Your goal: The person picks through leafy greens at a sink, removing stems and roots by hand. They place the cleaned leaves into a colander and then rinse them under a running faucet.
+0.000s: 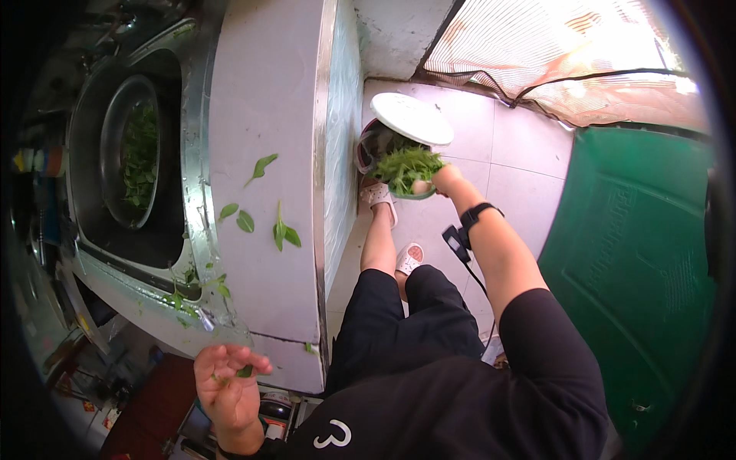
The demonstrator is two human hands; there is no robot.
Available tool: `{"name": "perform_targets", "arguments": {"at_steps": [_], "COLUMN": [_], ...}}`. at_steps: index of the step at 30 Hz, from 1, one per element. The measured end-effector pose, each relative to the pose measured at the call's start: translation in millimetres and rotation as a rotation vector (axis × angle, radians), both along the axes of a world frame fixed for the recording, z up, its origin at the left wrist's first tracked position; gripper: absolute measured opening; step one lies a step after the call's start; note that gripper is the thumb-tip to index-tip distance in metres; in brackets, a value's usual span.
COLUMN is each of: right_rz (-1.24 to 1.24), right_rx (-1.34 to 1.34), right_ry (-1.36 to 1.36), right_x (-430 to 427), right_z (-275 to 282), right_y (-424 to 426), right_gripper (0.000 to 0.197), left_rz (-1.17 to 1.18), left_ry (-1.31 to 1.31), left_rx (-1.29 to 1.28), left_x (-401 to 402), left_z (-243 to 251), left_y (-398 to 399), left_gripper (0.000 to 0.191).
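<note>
My right hand (447,179) grips the rim of a green basket or bowl (413,196) heaped with leafy green stems (407,165). It hangs beside the mouth of a dark bin (374,146), whose white lid (411,119) is tilted up. Near the counter's lower end, my left hand (230,382) is palm up with fingers apart, and a small leaf (244,372) lies on it. Loose green leaves (280,230) are scattered on the white counter (264,103). In the sink (172,172) stands a metal bowl (106,167) with more greens (140,161) inside.
Wet leaf scraps (178,299) lie at the sink's edge. A large green panel or container (627,276) stands at the right. A striped sheet (575,52) hangs at the upper right. My feet in white sandals (409,259) are on the tiled floor, close to the bin.
</note>
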State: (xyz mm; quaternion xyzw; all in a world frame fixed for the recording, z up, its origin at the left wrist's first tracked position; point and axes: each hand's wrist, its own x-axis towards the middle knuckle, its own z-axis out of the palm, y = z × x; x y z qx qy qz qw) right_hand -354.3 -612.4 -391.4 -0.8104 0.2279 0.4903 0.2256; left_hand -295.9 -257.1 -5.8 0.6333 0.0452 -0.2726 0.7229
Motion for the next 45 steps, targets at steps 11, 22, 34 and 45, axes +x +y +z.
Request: {"name": "perform_targets", "arguments": {"at_steps": [11, 22, 34, 45], "right_rz": [-0.314, -0.103, -0.746, -0.703], "right_rx": [-0.121, -0.274, 0.028, 0.23], "right_ry": [0.109, 0.108, -0.653, -1.1], "right_x": [32, 23, -89, -33], "right_z": [-45, 6, 133, 383], "right_y": [-15, 3, 12, 50], "right_gripper": [0.013, 0.03, 0.055, 0.053], "left_rz": [0.095, 0.037, 0.166, -0.177], "left_ry": [-0.026, -0.003, 0.038, 0.279], "left_rx": [0.092, -0.035, 0.03, 0.09], "left_x": [5, 5, -34, -43], "left_z": [-1, -5, 10, 23], "left_y": [8, 15, 14, 19], "left_gripper": [0.041, 0.045, 0.029, 0.027]}}
